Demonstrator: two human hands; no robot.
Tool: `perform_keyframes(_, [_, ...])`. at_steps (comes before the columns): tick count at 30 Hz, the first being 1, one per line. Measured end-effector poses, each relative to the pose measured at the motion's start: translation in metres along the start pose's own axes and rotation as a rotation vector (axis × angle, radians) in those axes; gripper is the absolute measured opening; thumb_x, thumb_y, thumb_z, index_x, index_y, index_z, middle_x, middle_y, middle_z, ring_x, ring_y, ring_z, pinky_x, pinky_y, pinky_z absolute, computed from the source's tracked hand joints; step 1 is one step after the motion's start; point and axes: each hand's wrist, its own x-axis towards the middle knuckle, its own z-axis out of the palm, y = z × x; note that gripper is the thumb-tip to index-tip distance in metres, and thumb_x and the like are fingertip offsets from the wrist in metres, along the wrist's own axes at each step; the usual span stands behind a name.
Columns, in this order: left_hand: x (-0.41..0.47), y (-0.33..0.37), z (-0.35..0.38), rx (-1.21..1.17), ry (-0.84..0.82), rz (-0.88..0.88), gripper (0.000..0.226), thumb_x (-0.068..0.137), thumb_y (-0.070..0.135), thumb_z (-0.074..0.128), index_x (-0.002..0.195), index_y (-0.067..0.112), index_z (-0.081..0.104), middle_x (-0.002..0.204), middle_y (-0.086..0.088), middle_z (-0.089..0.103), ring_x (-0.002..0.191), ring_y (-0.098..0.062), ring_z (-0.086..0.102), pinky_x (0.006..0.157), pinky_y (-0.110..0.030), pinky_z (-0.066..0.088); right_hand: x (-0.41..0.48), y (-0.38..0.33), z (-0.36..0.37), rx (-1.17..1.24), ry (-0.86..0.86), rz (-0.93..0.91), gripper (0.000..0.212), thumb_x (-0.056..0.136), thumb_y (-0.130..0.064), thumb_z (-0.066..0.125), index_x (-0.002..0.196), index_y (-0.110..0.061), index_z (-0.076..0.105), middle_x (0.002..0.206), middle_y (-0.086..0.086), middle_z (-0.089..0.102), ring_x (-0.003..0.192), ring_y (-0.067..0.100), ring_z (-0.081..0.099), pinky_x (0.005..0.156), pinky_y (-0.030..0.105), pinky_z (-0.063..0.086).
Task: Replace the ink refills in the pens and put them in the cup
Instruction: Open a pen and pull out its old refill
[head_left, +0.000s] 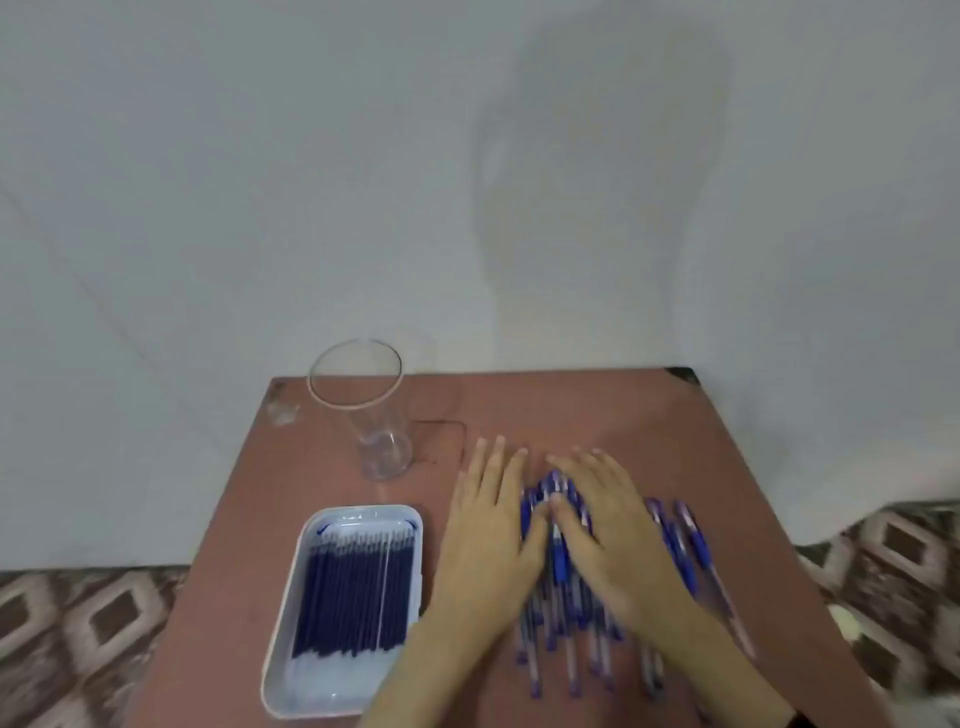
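Pens (560, 564) with blue caps and grips lie in a loose heap on the right half of the reddish-brown counter (571, 410) in the head view, most of them running near to far, with a few strays just right of the heap. Both hands lie palm-down over this heap. The left hand (493, 530) has its fingers straight and slightly spread. Its fingertips reach the bare counter on the far side of the pens, and its thumb side rests against the left edge of the heap. The right hand (608, 525) lies flat on top of the pens, fingers straight and pointing far and a little left. The two thumbs come close together over the middle of the pile. Neither hand curls round or pinches a pen, so each grip is released and only presses or rests. A clear cup (363, 410) stands upright on the far left part of the counter, well apart from the pens. A pale blue tray (410, 525) sits near left, just beside the left forearm, and holds a row of dark blue refills (353, 587) lying side by side. Motion blur softens the pens and hands, so single pens are hard to tell apart.
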Motion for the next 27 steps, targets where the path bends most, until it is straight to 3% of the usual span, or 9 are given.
perform_keyframes(2, [-0.009,-0.01,0.023,0.045,0.011,0.014,0.072,0.086,0.052,0.016,0.147,0.017,0.029,0.153,0.011,0.006,0.143,-0.006,-0.004,0.119,-0.03,0.006,-0.01,0.014,0.021,-0.053,0.068,-0.007,0.054,0.089,-0.042,0.03,0.125,-0.017,0.061,0.137,0.006,0.055,0.133,0.028,0.043,0.111,0.031,0.029])
perform_keyframes(5, [-0.02,-0.032,0.058,0.21,0.087,0.109,0.055,0.091,0.038,0.036,0.138,0.011,0.047,0.15,-0.004,0.036,0.141,-0.018,0.022,0.112,-0.033,0.018,-0.02,0.035,0.044,-0.247,0.116,-0.085,0.044,0.09,-0.034,0.036,0.121,-0.018,0.063,0.131,0.009,0.059,0.13,0.028,0.045,0.104,0.042,0.041])
perform_keyframes(10, [-0.022,-0.049,0.084,0.371,0.232,0.208,0.053,0.092,0.037,0.037,0.139,0.013,0.043,0.146,-0.005,0.042,0.14,-0.021,0.027,0.112,-0.034,0.021,-0.022,0.053,0.058,-0.372,0.1,-0.094,0.051,0.095,-0.039,0.027,0.136,-0.022,0.053,0.145,0.008,0.047,0.141,0.027,0.029,0.111,0.037,0.015])
perform_keyframes(14, [-0.022,-0.054,0.09,0.503,0.251,0.223,0.053,0.1,0.039,0.019,0.136,0.012,0.047,0.141,-0.009,0.049,0.132,-0.027,0.042,0.101,-0.046,0.039,-0.025,0.055,0.058,-0.336,-0.026,-0.076,0.077,0.08,-0.055,-0.011,0.151,-0.037,0.012,0.16,-0.009,0.002,0.147,0.013,-0.01,0.115,0.027,-0.014])
perform_keyframes(17, [-0.021,-0.056,0.091,0.525,0.204,0.196,0.057,0.101,0.039,0.016,0.132,0.009,0.054,0.137,-0.012,0.052,0.129,-0.028,0.047,0.097,-0.048,0.043,-0.028,0.058,0.058,-0.406,-0.059,-0.103,0.086,0.071,-0.053,-0.024,0.151,-0.035,-0.002,0.16,-0.008,-0.009,0.146,0.014,-0.017,0.114,0.029,-0.015])
perform_keyframes(19, [-0.022,-0.051,0.086,0.522,0.152,0.17,0.06,0.095,0.042,0.02,0.135,0.008,0.05,0.142,-0.014,0.047,0.134,-0.025,0.039,0.104,-0.044,0.035,-0.027,0.064,0.062,-0.459,-0.079,-0.142,0.091,0.072,-0.052,-0.036,0.153,-0.029,-0.001,0.161,-0.003,-0.008,0.147,0.019,-0.015,0.121,0.037,-0.005])
perform_keyframes(21, [-0.021,-0.046,0.083,0.46,0.101,0.193,0.08,0.083,0.051,-0.001,0.149,0.013,0.021,0.158,-0.01,0.014,0.143,-0.017,-0.001,0.115,-0.035,0.004,-0.021,0.075,0.068,-0.545,-0.133,-0.199,0.099,0.075,-0.048,-0.045,0.153,-0.016,0.008,0.161,0.009,0.003,0.148,0.031,-0.007,0.119,0.048,0.008])
perform_keyframes(23, [-0.022,-0.045,0.079,0.385,0.01,0.141,0.091,0.069,0.055,-0.015,0.151,0.02,0.0,0.159,-0.002,-0.009,0.139,-0.009,-0.023,0.108,-0.025,-0.016,-0.021,0.072,0.068,-0.5,-0.084,-0.237,0.087,0.089,-0.048,-0.028,0.151,-0.009,0.02,0.159,0.017,0.013,0.147,0.038,0.004,0.118,0.053,0.014])
perform_keyframes(27, [-0.021,-0.046,0.079,0.37,-0.02,0.111,0.088,0.072,0.057,-0.013,0.151,0.02,-0.001,0.16,-0.003,-0.009,0.146,-0.014,-0.013,0.112,-0.027,-0.012,-0.025,0.057,0.058,-0.35,-0.08,-0.057,0.05,0.104,-0.039,0.015,0.153,-0.031,0.006,0.161,-0.004,-0.005,0.148,0.014,-0.011,0.12,0.033,-0.003])
